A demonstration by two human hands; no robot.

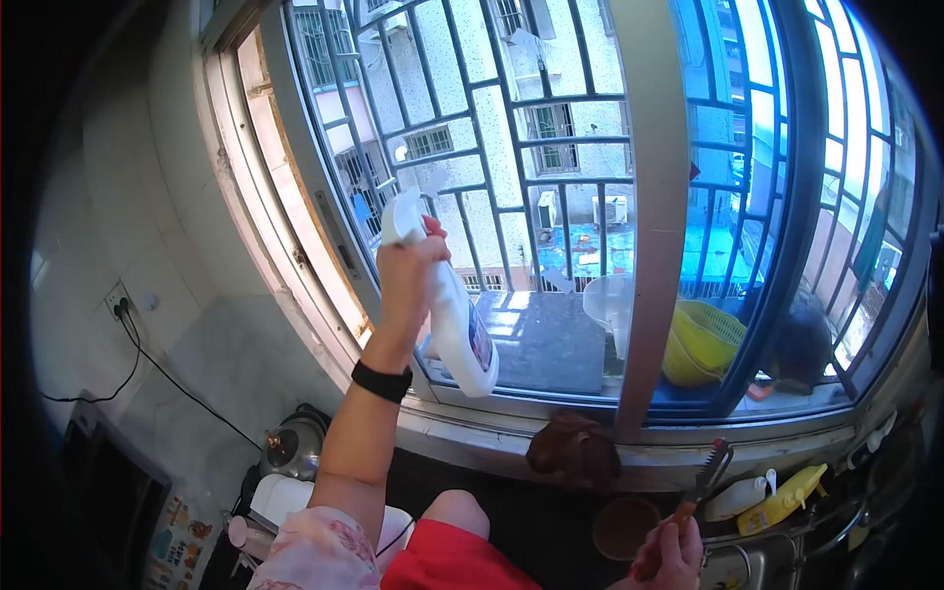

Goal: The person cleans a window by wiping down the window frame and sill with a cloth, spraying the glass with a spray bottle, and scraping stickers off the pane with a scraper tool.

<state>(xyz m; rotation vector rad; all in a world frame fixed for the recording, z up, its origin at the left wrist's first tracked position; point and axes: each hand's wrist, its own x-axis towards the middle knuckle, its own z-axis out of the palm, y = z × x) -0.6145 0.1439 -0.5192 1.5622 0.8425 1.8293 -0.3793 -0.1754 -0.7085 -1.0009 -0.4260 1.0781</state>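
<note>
My left hand [408, 265], a black band on its wrist, is wrapped around the neck of a white spray bottle [457, 324]. The bottle is raised in front of the window glass and tilted, its spray head up and its base toward the lower right. Low on the right, my right hand [672, 556] grips a narrow toothed tool [706, 482] by its brown handle. The tool's dark head points up, with some red at the tip; whether its teeth are bristles or metal I cannot tell.
A sliding window with bars spans the view. A brown cloth [575, 450] lies by its sill. Beyond the glass stand a yellow basket [703, 342] and a translucent container [612, 307]. A yellow bottle [784, 500] stands near the sink [733, 570]; a kettle [298, 442] is at left.
</note>
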